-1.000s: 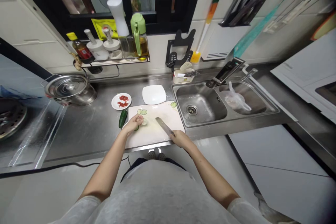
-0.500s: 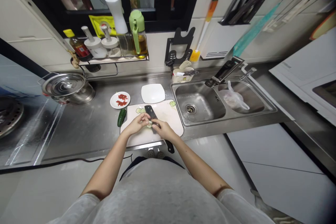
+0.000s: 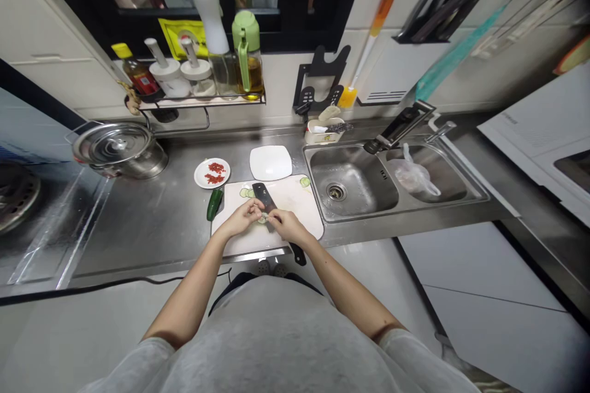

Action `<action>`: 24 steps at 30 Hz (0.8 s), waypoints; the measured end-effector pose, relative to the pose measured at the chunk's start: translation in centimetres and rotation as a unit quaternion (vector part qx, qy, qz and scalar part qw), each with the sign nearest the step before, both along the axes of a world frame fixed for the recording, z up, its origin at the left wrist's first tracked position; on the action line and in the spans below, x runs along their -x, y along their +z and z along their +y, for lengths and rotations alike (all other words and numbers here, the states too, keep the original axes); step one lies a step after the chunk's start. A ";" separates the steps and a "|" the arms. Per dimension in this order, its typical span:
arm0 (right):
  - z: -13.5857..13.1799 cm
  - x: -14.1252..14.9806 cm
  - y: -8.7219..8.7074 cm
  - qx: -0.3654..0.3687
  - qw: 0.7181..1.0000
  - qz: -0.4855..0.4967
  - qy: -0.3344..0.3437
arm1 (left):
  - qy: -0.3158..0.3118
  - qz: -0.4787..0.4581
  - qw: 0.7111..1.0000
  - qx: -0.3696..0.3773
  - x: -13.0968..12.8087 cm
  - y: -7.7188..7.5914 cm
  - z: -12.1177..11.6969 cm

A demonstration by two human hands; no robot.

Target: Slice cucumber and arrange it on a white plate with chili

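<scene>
My left hand [image 3: 240, 218] and my right hand [image 3: 286, 226] meet over the white cutting board [image 3: 297, 199]. Both pinch a pale cucumber slice [image 3: 263, 218] between their fingertips. A dark-bladed knife [image 3: 263, 195] lies flat on the board under my right hand, its black handle sticking out past the counter's front edge. A few cut slices [image 3: 247, 193] lie at the board's far side, and one more slice [image 3: 304, 182] sits at its far right corner. A dark green cucumber piece [image 3: 214, 204] rests on the counter beside the board's left edge.
Behind the board stand a small plate of red chilli [image 3: 212, 173] and a white square plate [image 3: 270, 163]. A double sink [image 3: 350, 181] lies to the right, with a plastic bag [image 3: 415, 176] in its right basin. A lidded steel pot [image 3: 117, 150] sits far left.
One second ago my right hand held the knife at the board's right. It has since laid the knife flat and come to the slice in my left hand. Little has moved in the last half second.
</scene>
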State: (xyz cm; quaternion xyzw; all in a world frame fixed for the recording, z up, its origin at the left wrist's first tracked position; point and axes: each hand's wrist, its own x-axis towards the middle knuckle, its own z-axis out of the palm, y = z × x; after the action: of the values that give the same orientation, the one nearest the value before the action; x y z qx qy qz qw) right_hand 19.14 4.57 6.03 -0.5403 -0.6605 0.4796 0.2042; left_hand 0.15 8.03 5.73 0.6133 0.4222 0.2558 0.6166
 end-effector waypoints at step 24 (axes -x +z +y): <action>0.2 0.9 0.1 0.031 0.998 -0.045 0.033 | -0.039 0.042 0.998 0.007 3.1 -1.4 0.2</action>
State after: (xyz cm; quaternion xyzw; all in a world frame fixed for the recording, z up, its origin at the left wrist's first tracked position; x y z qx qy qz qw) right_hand 18.24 4.79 6.15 -0.5452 -0.6714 0.4817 0.1412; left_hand -2.96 8.21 4.35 0.6352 0.4255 0.2029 0.6118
